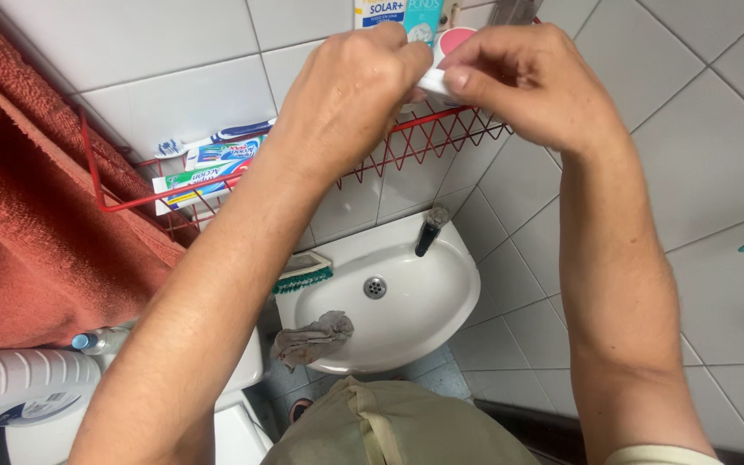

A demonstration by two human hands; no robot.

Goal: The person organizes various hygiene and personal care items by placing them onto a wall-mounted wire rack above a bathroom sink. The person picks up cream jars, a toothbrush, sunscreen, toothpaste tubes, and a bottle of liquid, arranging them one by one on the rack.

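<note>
My left hand (350,90) and my right hand (531,77) are raised together in front of a red wire shelf (415,142) on the tiled wall. Both grip a small white object (435,83) between their fingertips; most of it is hidden by my fingers. Just behind it is a jar with a pink lid (456,39) and a blue and white box (398,13) on the shelf. Toothpaste boxes (208,168) lie at the shelf's left end.
Below is a small white basin (406,301) with a black tap (428,234), a grey rag (312,337) on its rim and a green-bristled brush (303,274). A rust-red towel (27,215) hangs at left. A white bottle (23,383) lies lower left.
</note>
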